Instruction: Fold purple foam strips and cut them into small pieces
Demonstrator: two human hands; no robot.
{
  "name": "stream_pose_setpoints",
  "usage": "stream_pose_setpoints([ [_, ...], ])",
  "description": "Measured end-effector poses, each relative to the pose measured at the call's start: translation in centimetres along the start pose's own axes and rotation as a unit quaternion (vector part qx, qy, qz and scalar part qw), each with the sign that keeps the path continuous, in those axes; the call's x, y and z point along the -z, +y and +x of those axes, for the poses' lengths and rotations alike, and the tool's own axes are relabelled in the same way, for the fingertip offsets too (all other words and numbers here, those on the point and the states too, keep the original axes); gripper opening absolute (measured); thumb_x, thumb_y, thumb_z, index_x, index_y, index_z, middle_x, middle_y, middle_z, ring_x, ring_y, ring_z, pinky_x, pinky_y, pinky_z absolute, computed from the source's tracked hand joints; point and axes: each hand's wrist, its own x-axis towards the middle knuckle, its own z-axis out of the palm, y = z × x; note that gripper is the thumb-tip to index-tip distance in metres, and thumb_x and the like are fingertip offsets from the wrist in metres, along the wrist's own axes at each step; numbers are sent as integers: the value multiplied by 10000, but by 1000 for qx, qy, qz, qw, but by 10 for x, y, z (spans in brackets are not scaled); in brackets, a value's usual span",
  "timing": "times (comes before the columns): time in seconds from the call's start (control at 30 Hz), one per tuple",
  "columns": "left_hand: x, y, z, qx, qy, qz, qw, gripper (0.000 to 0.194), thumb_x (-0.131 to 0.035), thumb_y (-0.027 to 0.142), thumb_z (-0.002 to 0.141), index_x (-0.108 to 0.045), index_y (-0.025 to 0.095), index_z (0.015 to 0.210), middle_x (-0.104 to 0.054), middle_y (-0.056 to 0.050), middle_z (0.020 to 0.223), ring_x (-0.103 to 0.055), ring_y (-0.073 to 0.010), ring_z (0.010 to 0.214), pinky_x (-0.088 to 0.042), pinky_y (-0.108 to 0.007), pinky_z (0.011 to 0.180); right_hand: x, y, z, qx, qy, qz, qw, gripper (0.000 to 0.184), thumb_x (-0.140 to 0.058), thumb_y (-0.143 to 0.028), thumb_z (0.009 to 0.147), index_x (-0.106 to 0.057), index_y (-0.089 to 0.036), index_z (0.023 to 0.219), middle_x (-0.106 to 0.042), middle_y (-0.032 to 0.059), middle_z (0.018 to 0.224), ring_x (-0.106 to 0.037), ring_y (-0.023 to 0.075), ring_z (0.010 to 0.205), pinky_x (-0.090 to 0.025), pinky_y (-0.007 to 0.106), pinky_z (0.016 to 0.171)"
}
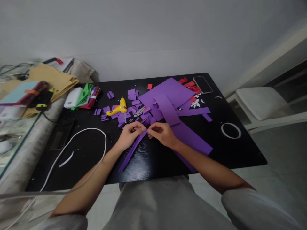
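My left hand (132,134) pinches one end of a narrow purple foam strip (131,152), whose free end slants down toward the table's front edge. Close beside it, my right hand (161,133) has thumb and fingertips pressed together near that same end; whatever lies between them is too small to make out. Just beyond the hands are scissors (139,111) among small cut purple pieces (121,118). A yellow hot glue gun (118,108) rests on these pieces. Wider purple sheets (192,135) and a purple strip (166,108) lie behind and under my right forearm.
A phone (202,84) lies at the table's back right, near red scraps (189,84). A white ring (231,130) is at the right. A white cable (105,140) loops over my left forearm. Bundled coloured sheets (88,95) stand back left; a chair (256,102) is at the right.
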Motion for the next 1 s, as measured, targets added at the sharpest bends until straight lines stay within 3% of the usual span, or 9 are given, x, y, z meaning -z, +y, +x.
stream_pose_setpoints([
  [0.4,-5,-4,0,-9,37,9,999,241,-766,400,798,-727,163,771,-698,-12,679,-596,-125,596,-461,-228,582,2,-1,2,4,-2,-7,1000,199,-734,-357,792,-681,-168,759,-678,6,652,-654,130,591,-558,262,628],
  [0.67,0,-6,-1,75,-31,-72,994,267,-752,422,813,-702,161,835,-726,-32,726,-686,-165,621,-560,-265,595,11,1,8,14,28,7,999,250,-760,-411,773,-674,-178,755,-668,0,656,-645,130,595,-564,272,637],
  [1.0,-2,-7,0,75,-17,-68,995,262,-771,386,795,-683,141,816,-721,-30,693,-681,-144,588,-567,-238,558,13,1,11,4,24,28,999,241,-778,-386,751,-680,-166,745,-671,-4,649,-639,119,592,-560,263,635],
])
